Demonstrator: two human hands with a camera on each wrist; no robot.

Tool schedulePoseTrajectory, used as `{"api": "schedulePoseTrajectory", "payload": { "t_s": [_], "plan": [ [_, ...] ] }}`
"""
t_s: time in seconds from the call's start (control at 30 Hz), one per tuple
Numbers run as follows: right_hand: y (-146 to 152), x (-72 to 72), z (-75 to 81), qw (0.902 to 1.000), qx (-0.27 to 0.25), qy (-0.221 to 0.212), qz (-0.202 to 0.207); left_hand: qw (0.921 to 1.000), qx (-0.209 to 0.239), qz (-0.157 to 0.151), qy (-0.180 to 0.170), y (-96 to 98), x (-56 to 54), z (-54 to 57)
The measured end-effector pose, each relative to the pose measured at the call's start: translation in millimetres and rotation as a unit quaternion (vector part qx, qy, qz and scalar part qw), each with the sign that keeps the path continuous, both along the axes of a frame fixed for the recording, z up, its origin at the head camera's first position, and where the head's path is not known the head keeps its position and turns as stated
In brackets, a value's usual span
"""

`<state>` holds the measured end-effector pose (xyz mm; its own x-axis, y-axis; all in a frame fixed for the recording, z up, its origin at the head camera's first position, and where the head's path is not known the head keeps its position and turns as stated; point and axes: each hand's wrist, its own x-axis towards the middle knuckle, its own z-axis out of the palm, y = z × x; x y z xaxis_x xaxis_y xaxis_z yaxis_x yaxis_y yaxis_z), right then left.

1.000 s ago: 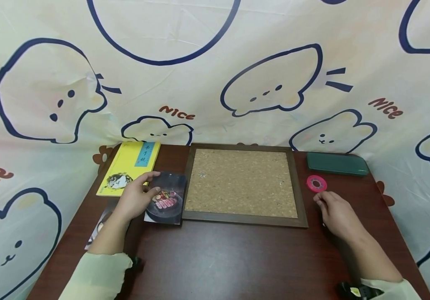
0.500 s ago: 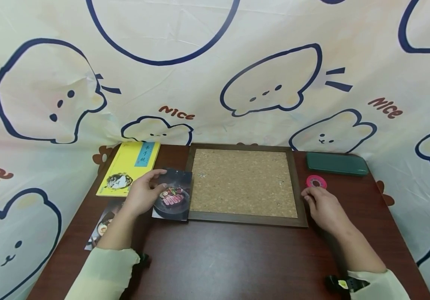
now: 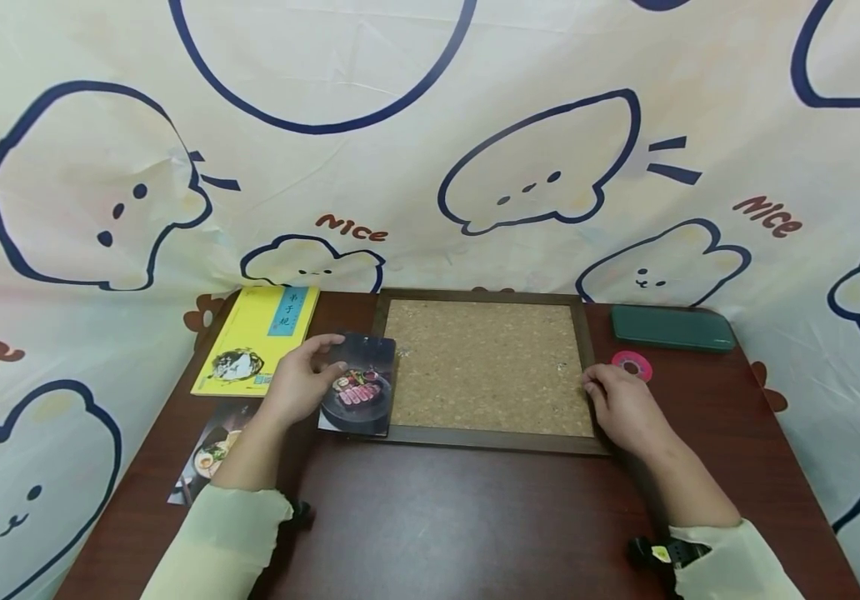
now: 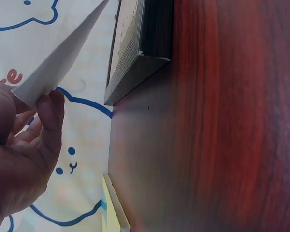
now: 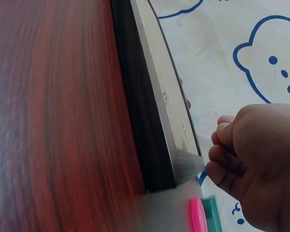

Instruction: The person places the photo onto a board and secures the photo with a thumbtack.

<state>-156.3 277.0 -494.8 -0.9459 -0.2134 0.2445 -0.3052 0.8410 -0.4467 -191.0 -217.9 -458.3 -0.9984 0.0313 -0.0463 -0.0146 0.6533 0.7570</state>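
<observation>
My left hand point(image 3: 300, 385) pinches a dark photo card point(image 3: 358, 404) showing a plate of food, thumb on its face. The card overlaps the left side of a wood-framed cork board point(image 3: 486, 367). In the left wrist view the card point(image 4: 63, 55) is seen pale from its edge, tilted above the board. My right hand point(image 3: 621, 408) is at the board's right edge, fingers curled in and thumb meeting the forefinger. The right wrist view shows this hand point(image 5: 256, 159) above the frame's corner; nothing shows between its fingertips, though something small could be hidden there.
A yellow book point(image 3: 253, 337) lies at the back left. Another food photo card point(image 3: 212, 454) lies in front of it, partly behind my left forearm. A pink ring-shaped disc point(image 3: 643, 365) and a dark green case point(image 3: 673, 327) lie to the right. A patterned cloth hangs behind the table.
My left hand has carried the photo card rightward over the cork board's left side. My right hand has moved left from near the pink disc to the board's right edge.
</observation>
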Motion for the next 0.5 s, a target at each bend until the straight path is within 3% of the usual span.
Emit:
{"api": "schedulePoseTrajectory", "payload": {
  "t_s": [0.5],
  "plan": [
    [-23.3, -14.1, 0.7, 0.9996, -0.021, -0.013, 0.011, 0.9996, 0.025, -0.006, -0.009, 14.5, -10.7, -4.2]
  ]
}}
